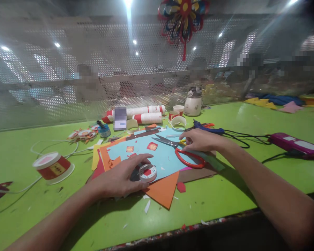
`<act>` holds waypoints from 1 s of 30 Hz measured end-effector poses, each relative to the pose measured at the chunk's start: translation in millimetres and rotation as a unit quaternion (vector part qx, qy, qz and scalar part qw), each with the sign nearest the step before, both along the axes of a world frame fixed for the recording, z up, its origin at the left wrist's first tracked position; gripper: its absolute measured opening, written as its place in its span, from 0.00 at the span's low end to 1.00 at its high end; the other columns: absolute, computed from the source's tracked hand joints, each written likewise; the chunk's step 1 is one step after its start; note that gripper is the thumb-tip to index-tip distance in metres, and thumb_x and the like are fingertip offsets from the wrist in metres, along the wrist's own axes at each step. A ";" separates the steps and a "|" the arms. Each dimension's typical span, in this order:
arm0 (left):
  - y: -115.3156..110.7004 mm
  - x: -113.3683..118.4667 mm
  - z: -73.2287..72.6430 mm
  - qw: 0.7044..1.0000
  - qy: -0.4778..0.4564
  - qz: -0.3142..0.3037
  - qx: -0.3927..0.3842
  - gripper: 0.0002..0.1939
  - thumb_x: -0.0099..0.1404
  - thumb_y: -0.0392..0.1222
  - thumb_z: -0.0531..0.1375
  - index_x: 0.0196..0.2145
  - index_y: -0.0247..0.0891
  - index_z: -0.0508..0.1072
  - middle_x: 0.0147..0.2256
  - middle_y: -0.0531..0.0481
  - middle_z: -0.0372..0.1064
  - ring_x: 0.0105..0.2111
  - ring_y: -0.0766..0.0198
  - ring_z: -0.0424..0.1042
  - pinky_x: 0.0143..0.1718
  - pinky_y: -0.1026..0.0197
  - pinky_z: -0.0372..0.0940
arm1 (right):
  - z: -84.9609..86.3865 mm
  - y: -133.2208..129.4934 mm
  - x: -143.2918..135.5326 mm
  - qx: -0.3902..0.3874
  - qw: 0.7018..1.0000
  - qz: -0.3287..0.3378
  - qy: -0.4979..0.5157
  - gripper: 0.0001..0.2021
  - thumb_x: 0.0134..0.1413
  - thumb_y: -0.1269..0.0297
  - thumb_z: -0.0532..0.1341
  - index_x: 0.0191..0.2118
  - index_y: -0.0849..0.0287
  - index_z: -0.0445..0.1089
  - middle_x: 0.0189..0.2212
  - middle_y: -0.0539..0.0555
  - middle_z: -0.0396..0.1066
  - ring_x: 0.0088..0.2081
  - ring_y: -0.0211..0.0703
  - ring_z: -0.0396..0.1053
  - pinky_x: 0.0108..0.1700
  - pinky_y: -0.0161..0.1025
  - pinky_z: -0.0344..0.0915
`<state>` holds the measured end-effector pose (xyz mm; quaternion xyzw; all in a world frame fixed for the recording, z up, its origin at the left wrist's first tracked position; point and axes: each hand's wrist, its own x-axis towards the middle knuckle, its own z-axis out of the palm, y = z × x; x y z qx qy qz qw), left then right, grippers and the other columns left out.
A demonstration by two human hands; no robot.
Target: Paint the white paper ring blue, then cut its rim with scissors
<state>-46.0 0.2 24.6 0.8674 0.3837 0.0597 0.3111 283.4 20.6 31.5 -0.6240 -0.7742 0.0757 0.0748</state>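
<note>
My left hand (121, 174) curves round a small round white paper piece (148, 173) with a dotted rim and a red centre, thumb at its near edge and fingers at its far edge. Beneath lies a light blue sheet (164, 165) on a stack of coloured paper. At the sheet's right side, my right hand (199, 138) has its fingers closed at the upper handle of red-handled scissors (189, 158). Their blades point left and stand apart. Two red and gold paper cutouts, one of them a larger cutout (152, 146), lie on the blue sheet.
A red and white paper cup (53, 167) stands upside down at left. Behind the paper are a blue ink bottle (104, 130), a phone (120, 119), stacked cups (148, 118) and a kettle-shaped bottle (193, 103). A blue glue gun (209, 128) and a corded purple power strip (295, 144) lie at right.
</note>
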 end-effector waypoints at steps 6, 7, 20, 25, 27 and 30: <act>2.9 -0.3 -5.6 1.000 -0.007 -0.008 0.005 0.39 0.61 0.55 0.65 0.65 0.48 0.57 0.62 0.43 0.63 0.59 0.45 0.65 0.59 0.45 0.61 | -0.3 -0.3 0.8 -0.023 0.999 -0.009 -0.040 0.30 0.47 0.56 0.67 0.58 0.55 0.72 0.42 0.60 0.78 0.41 0.55 0.74 0.37 0.42 0.65; 2.9 -0.1 -5.5 1.000 -0.008 -0.007 0.004 0.39 0.61 0.55 0.65 0.65 0.48 0.57 0.62 0.44 0.63 0.59 0.45 0.65 0.58 0.46 0.61 | -0.6 -0.1 1.2 -0.031 0.998 -0.011 -0.044 0.30 0.47 0.57 0.67 0.59 0.54 0.71 0.41 0.60 0.78 0.40 0.54 0.74 0.36 0.41 0.65; 3.5 1.8 -6.6 0.999 -0.038 0.000 -0.026 0.37 0.63 0.54 0.62 0.66 0.46 0.55 0.57 0.43 0.67 0.46 0.52 0.72 0.47 0.51 0.68 | -7.1 -0.6 -3.9 -0.071 0.996 -0.030 -0.049 0.38 0.42 0.63 0.67 0.64 0.56 0.65 0.49 0.62 0.76 0.45 0.56 0.75 0.40 0.42 0.68; 2.7 2.3 -7.2 0.999 -0.041 0.020 0.001 0.35 0.62 0.51 0.63 0.64 0.46 0.58 0.57 0.43 0.67 0.50 0.51 0.71 0.50 0.50 0.67 | -7.3 0.4 -7.4 -0.089 0.994 -0.049 -0.042 0.39 0.41 0.64 0.67 0.64 0.58 0.64 0.44 0.60 0.77 0.40 0.55 0.75 0.34 0.40 0.67; 2.4 2.3 -7.5 0.998 -0.048 0.020 0.024 0.35 0.63 0.50 0.63 0.65 0.49 0.57 0.58 0.44 0.66 0.51 0.50 0.70 0.51 0.49 0.67 | -6.8 0.5 -7.5 -0.089 0.993 -0.059 -0.041 0.39 0.41 0.65 0.66 0.63 0.59 0.64 0.43 0.60 0.77 0.39 0.55 0.75 0.33 0.40 0.66; 2.0 1.9 -8.6 0.996 -0.066 0.009 0.052 0.37 0.63 0.47 0.63 0.66 0.54 0.54 0.58 0.47 0.66 0.51 0.52 0.70 0.52 0.49 0.67 | -4.7 0.6 -6.5 -0.084 0.993 -0.073 -0.044 0.37 0.42 0.64 0.65 0.63 0.59 0.64 0.42 0.61 0.76 0.38 0.55 0.74 0.32 0.39 0.65</act>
